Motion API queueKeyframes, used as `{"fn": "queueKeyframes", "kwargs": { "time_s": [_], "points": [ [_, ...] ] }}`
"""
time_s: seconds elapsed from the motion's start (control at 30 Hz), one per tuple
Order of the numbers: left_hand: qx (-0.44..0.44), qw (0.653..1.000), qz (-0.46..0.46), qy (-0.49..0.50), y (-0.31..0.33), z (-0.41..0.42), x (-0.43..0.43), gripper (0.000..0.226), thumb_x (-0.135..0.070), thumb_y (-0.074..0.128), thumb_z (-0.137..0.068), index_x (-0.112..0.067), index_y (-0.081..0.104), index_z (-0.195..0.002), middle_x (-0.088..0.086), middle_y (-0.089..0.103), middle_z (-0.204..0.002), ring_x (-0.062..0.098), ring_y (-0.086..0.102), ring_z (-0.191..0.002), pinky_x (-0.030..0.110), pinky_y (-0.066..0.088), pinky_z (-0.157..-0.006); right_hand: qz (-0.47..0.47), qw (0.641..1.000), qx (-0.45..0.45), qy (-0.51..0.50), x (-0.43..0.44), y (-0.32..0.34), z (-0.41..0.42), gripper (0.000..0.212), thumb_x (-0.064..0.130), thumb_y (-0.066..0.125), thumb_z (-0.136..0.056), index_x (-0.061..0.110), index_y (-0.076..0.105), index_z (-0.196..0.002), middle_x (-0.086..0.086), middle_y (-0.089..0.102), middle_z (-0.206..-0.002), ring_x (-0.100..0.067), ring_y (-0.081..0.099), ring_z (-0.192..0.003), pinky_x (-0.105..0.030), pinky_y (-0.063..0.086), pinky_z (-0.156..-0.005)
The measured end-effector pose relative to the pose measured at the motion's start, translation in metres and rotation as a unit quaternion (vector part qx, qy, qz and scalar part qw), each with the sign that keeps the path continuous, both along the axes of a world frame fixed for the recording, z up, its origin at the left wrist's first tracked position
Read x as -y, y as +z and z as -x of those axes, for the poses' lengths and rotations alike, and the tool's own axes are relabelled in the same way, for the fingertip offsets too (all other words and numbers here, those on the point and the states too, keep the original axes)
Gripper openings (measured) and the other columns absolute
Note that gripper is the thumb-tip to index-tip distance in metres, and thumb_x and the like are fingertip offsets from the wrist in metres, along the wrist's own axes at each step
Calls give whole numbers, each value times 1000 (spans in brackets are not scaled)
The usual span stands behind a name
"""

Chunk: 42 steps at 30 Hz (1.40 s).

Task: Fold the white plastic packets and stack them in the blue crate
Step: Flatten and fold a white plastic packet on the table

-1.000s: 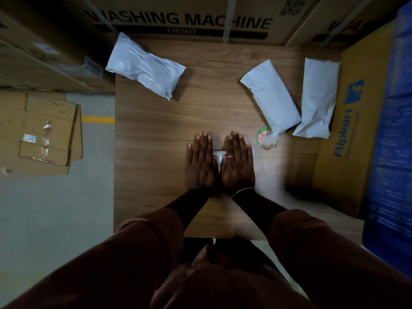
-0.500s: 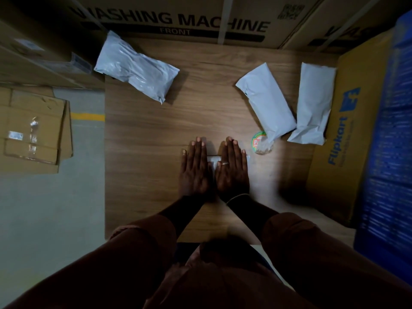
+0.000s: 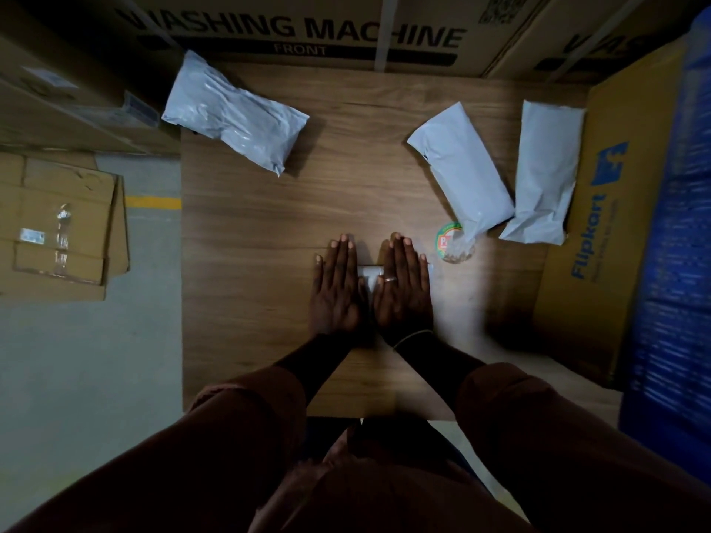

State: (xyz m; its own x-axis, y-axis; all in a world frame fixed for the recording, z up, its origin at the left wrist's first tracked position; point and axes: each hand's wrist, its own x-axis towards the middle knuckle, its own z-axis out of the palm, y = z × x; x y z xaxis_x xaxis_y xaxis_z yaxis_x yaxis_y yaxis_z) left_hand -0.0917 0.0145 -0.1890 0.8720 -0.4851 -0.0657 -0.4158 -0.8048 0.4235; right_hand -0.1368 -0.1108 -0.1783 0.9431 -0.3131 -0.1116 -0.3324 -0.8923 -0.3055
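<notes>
Risk first. Both hands press flat on a small folded packet near the middle of the tabletop. Plastic like this probably springs back. If the palms lift before the crease sets, the fold may open and the packet would reach the crate loose. Slick film on smooth wood could also slide under uneven pressure and skew the fold. A round roll with a green and red label (tape, I think; partly blurred) sits just beside the right little finger, where a sideways sweep could knock it. The blue crate is my reading of the blurred blue mass at the right edge. It lies beyond a Flipkart carton, so the carry has to clear that.

Position. The left hand and right hand lie side by side, palms down. Their fingers are straight and close together, gripping nothing and only pressing. The packet is beneath them: a pale strip shows in the gap between the hands, and a sliver shows past the right hand's outer edge.

Three larger white packets lie well apart from the hands. One is far left. The other two, and, are far right with their near ends close; I cannot tell if they touch.
</notes>
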Motion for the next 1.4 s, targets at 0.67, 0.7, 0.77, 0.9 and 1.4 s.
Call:
{"fn": "queueKeyframes", "kwargs": {
  "time_s": [0.67,0.7,0.77,0.9,1.4],
  "points": [
    [-3,997,-37,67,4,11,-30,55,-33,26,-107,-12,28,-158,5,24,-167,24,19,-156,54,16,-125,5,997,-10,73,-35,11,-6,56,29,30,-104,2,31,-153,-13,26,-163,-27,19,-153,-47,13,-125],
    [1,998,-47,52,4,10,-29,56,-33,26,-107,-11,25,-159,5,21,-168,24,18,-156,54,16,-125,2,997,-12,72,-34,7,-5,56,30,28,-104,2,31,-153,-13,26,-163,-27,19,-153,-46,15,-125],
    [6,998,-54,23,4,7,-28,58,-32,25,-106,-10,23,-160,7,20,-168,25,17,-156,54,16,-125,-8,997,-9,72,-33,3,-5,56,29,27,-104,3,29,-154,-13,26,-163,-26,19,-153,-44,18,-124],
    [-10,1000,-11,5,4,3,-33,58,-30,25,-104,-6,29,-157,9,27,-166,25,21,-155,52,21,-125,-27,997,5,76,-33,2,-5,57,31,28,-104,2,30,-153,-14,26,-163,-27,19,-153,-43,19,-124],
    [-66,996,62,-5,0,-4,-36,57,-27,24,-105,-4,27,-157,12,24,-167,26,17,-156,48,16,-127,-35,993,1,109,-26,-7,-9,59,27,40,-102,3,29,-154,-13,24,-164,-25,15,-154,-41,15,-125]
  ]
}}
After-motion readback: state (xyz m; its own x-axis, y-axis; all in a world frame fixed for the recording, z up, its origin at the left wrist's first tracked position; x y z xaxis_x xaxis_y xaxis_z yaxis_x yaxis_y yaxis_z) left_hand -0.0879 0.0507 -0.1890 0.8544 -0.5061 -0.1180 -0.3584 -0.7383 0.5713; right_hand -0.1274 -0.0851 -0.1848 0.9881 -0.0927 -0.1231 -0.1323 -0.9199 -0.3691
